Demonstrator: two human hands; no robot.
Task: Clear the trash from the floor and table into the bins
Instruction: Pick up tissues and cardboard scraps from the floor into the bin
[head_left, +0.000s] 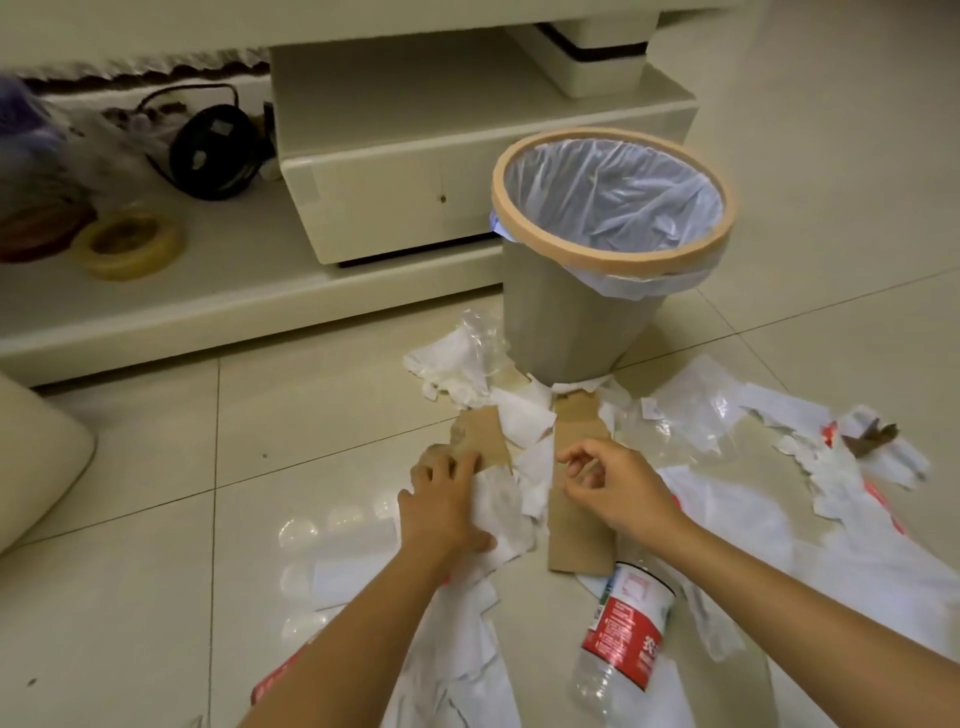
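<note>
Left hand (447, 499) fingers clutch soft, featherlight tissue (501, 512) on the floor; right hand (613, 480) loosely curled, empty. Bunch it mid-wad.

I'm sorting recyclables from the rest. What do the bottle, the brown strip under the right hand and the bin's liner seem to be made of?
Bottle: clear thin plastic, glossy, see-through, with a red printed label.
Brown strip: likely cardboard, matte, flat, with stiff cut edges.
Liner: thin translucent plastic film, crinkled and shiny.
</note>
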